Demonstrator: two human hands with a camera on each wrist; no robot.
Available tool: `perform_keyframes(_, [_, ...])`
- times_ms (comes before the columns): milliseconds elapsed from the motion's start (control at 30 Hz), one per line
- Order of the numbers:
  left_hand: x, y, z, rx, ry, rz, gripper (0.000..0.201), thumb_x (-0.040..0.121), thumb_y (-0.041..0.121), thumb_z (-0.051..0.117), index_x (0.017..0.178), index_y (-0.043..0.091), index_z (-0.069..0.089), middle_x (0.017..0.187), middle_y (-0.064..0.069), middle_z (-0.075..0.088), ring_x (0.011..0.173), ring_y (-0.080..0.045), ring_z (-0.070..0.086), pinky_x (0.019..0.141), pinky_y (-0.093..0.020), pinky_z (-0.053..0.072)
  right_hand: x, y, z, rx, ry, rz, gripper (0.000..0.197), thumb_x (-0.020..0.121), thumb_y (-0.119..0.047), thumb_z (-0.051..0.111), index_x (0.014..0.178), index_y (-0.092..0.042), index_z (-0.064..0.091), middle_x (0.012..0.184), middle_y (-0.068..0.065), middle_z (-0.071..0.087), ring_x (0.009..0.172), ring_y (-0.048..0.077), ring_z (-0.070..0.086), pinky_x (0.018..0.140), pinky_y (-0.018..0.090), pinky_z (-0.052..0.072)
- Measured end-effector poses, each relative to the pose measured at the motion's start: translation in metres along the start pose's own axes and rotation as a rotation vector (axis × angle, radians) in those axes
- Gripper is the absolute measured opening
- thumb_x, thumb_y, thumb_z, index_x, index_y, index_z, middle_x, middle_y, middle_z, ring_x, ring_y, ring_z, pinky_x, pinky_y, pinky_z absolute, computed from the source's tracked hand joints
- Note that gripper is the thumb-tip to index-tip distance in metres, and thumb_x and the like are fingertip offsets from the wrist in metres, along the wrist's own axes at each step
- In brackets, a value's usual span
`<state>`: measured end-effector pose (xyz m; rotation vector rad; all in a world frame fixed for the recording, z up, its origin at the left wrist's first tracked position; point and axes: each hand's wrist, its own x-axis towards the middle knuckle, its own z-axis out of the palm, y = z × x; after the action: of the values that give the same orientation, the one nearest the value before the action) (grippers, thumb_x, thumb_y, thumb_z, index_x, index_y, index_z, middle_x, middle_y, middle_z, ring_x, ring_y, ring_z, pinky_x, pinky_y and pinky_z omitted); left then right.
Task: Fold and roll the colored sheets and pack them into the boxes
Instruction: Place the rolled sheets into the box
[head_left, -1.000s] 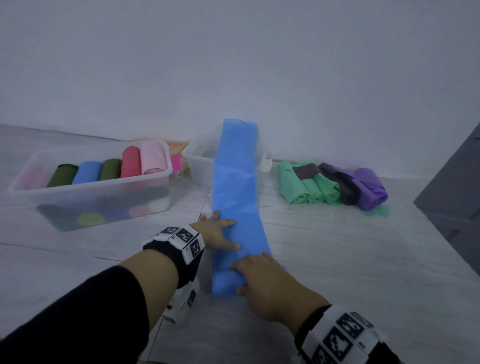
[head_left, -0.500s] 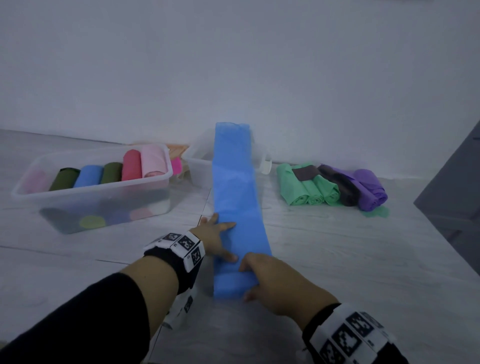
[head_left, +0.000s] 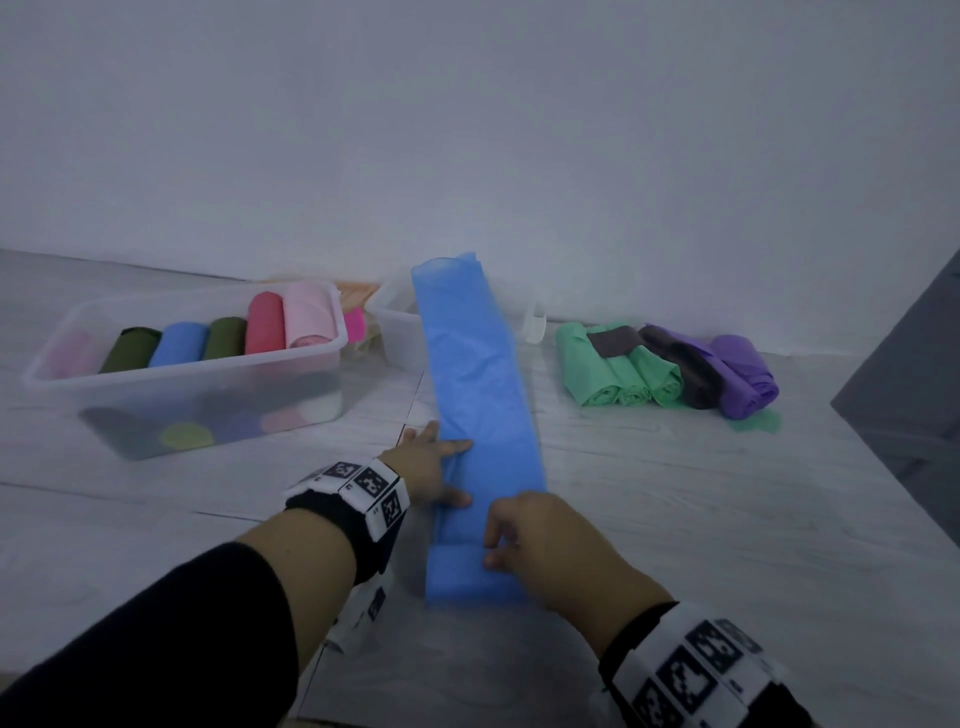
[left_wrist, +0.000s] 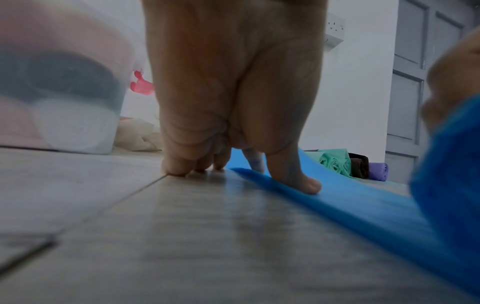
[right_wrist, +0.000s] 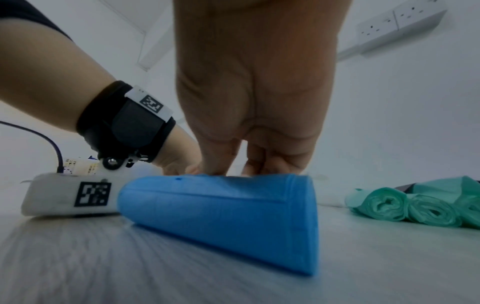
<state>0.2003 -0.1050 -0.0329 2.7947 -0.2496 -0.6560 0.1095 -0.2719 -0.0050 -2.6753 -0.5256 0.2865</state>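
Right hand (head_left: 558, 545) sits on the near end of the long blue folded plastic sheet (head_left: 483, 415), fingers curled down over the rolled-up end and gripping it; the right wrist view shows the roll (right_wrist: 223, 209) fat and loose under the fingertips (right_wrist: 218, 164). Left hand (head_left: 431, 467) lies just ahead and to its left, fingers straight and spread flat: thumb and index finger press on the sheet's left edge, the other fingers touch the pale grey wood-look floor (head_left: 675, 519) beside it. The left wrist view confirms it: thumb (left_wrist: 298, 176) on blue, three fingertips on bare floor.

Sheet runs as a flat strip straight away from both hands; its far end is draped up over the small clear plastic box (head_left: 400, 332) by the white wall (head_left: 467, 130).

Left of the left hand, well apart: large clear plastic box (head_left: 62, 374) packed with rolls, top row olive, blue, olive, red, pink, with more below seen through the wall, including a yellow-green one. Between the two boxes, a bright pink roll (head_left: 356, 325) and some beige sheets, partly hidden.

Right of the right hand and farther back, on the floor: three green rolls (head_left: 623, 374), a dark brown roll (head_left: 696, 379) and a purple roll (head_left: 743, 374), touching side by side. Grey door panel (head_left: 914, 395) at the far right edge. Both wrists carry black straps with white marker tags.
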Motion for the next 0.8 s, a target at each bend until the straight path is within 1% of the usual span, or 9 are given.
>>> perform_keyframes(100, [0.0,0.0,-0.001,-0.008,-0.006,-0.005,0.086,0.082,0.051,0.066,0.149,0.04,0.014,0.159,-0.004,-0.01,0.146,-0.03,-0.008,0.117,-0.046,0.013,-0.001,-0.002,0.0,-0.067,-0.017,-0.025,0.029,0.086,-0.033,0.065,0.108,-0.015,0.067,0.109,0.004,0.045,0.104,0.022,0.051,0.084,0.025,0.04])
perform_keyframes(167, [0.0,0.0,-0.001,-0.004,-0.01,-0.006,0.086,0.082,0.051,0.065,0.15,0.039,0.013,0.159,-0.004,-0.011,0.146,-0.03,-0.008,0.117,-0.047,0.014,-0.004,-0.002,-0.002,-0.137,-0.077,-0.015,0.051,0.077,-0.043,0.071,0.121,-0.019,0.061,0.115,0.003,0.043,0.108,0.022,0.047,0.09,0.029,0.041])
perform_keyframes(233, [-0.001,0.0,-0.001,0.008,-0.016,-0.005,0.086,0.082,0.052,0.065,0.15,0.039,0.012,0.159,-0.005,-0.011,0.145,-0.031,-0.008,0.117,-0.047,0.014,-0.007,-0.002,-0.003,-0.265,-0.119,-0.033,0.063,0.074,-0.044,0.073,0.13,-0.022,0.054,0.119,0.002,0.042,0.112,0.022,0.043,0.095,0.033,0.039])
perform_keyframes(300, [-0.001,0.0,-0.001,0.024,-0.033,-0.009,0.085,0.084,0.055,0.06,0.15,0.038,0.009,0.159,-0.005,-0.012,0.145,-0.032,-0.009,0.117,-0.048,0.013,-0.007,-0.002,-0.004,-0.289,-0.105,-0.054,0.059,0.079,-0.036,0.07,0.133,-0.022,0.051,0.122,0.002,0.043,0.115,0.024,0.042,0.096,0.033,0.038])
perform_keyframes(400, [-0.003,0.001,-0.001,-0.016,-0.043,-0.025,0.076,0.09,0.059,0.045,0.151,0.034,0.006,0.159,-0.003,-0.014,0.145,-0.034,-0.011,0.118,-0.048,0.006,-0.008,0.0,-0.004,-0.203,-0.124,-0.062,0.053,0.08,-0.027,0.07,0.13,-0.022,0.054,0.123,0.002,0.048,0.115,0.023,0.045,0.097,0.03,0.04])
perform_keyframes(500, [-0.003,0.003,-0.002,-0.004,-0.044,-0.023,0.072,0.094,0.056,0.041,0.151,0.033,0.005,0.159,-0.001,-0.013,0.145,-0.035,-0.01,0.118,-0.048,0.006,-0.013,0.002,-0.006,-0.09,-0.161,-0.008,0.048,0.075,-0.026,0.076,0.116,-0.031,0.052,0.118,-0.001,0.053,0.108,0.021,0.05,0.089,0.029,0.042])
perform_keyframes(600, [-0.004,0.005,-0.003,0.047,-0.059,-0.032,0.067,0.096,0.053,0.039,0.151,0.037,0.004,0.158,-0.005,-0.015,0.144,-0.036,-0.009,0.117,-0.05,0.009,-0.017,0.004,-0.008,-0.046,-0.16,0.004,0.038,0.077,-0.027,0.074,0.104,-0.031,0.048,0.114,-0.001,0.056,0.104,0.021,0.052,0.085,0.028,0.039])
perform_keyframes(667, [-0.006,0.006,-0.003,0.077,-0.066,-0.034,0.066,0.096,0.051,0.04,0.15,0.039,0.004,0.158,-0.007,-0.015,0.144,-0.037,-0.009,0.117,-0.052,0.01,-0.016,0.004,-0.009,-0.07,-0.185,0.004,0.033,0.082,-0.028,0.068,0.109,-0.029,0.05,0.119,0.001,0.055,0.108,0.022,0.051,0.087,0.028,0.036])
perform_keyframes(800, [-0.007,0.006,-0.003,0.098,-0.071,-0.031,0.065,0.097,0.046,0.043,0.149,0.041,0.005,0.158,-0.007,-0.015,0.144,-0.036,-0.009,0.116,-0.052,0.012,-0.009,0.004,-0.008,-0.085,-0.212,0.028,0.033,0.092,-0.025,0.057,0.124,-0.02,0.052,0.127,0.009,0.052,0.114,0.024,0.05,0.091,0.027,0.038])
